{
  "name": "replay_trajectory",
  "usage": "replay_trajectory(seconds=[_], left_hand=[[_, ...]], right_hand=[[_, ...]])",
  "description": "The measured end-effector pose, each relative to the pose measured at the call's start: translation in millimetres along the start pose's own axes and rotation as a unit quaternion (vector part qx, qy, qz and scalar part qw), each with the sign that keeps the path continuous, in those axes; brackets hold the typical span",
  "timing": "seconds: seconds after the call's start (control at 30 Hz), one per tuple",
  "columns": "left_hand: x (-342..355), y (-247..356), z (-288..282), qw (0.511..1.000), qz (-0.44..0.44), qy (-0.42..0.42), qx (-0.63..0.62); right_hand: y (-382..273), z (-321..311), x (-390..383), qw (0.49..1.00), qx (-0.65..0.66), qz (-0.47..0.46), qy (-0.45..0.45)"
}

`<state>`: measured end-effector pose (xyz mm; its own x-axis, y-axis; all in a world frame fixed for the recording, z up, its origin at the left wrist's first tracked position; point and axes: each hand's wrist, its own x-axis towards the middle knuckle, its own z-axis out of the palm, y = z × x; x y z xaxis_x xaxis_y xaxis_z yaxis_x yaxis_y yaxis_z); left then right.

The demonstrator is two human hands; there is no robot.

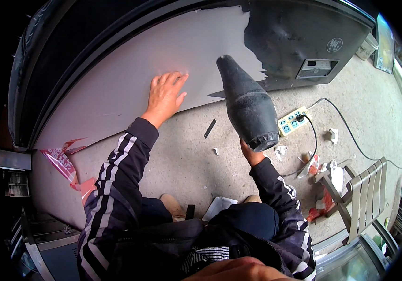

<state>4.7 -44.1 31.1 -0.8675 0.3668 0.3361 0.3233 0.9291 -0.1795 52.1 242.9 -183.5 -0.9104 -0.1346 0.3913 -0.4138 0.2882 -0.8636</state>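
My right hand [251,153] grips a black hair dryer [250,105] from beneath, its body hiding most of my fingers and the handle. The nozzle tilts up and away, toward a large panel [130,89] on the front of a dark appliance. Light grey covers the left and middle of that panel. To the right, a dark glossy layer [285,42] begins at a jagged, torn-looking edge. My left hand [163,96] lies against the grey area with its fingers spread, holding nothing. A torn strip of red printed film [62,164] hangs from the panel's lower left corner.
A cream power strip [293,121] with a plugged-in black cord [346,124] lies on the concrete floor. Nearby are white paper scraps [334,136] and red wrappers [320,206]. A slatted folding chair [365,196] stands at right; a black strip [210,128] lies ahead.
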Motion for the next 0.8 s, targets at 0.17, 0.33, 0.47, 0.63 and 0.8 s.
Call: replay_trajectory(seconds=[0.17,0.33,0.47,0.63,0.8], left_hand=[[-2,0,2,1.0,-0.009,-0.014,-0.005],[-7,-5,3,0.999,-0.02,-0.045,-0.014],[-12,-9,7,0.999,-0.017,-0.036,-0.013],[-1,-2,5,0.997,-0.016,-0.069,-0.022],[-15,-9,1,0.993,-0.041,-0.109,-0.025]], right_hand=[[-20,16,19,0.955,0.297,-0.008,0.02],[-25,14,3,0.991,-0.065,-0.102,0.059],[-26,20,14,0.985,-0.082,-0.143,0.041],[6,41,21,0.995,0.046,-0.081,0.036],[-55,14,6,0.998,-0.015,-0.054,-0.008]])
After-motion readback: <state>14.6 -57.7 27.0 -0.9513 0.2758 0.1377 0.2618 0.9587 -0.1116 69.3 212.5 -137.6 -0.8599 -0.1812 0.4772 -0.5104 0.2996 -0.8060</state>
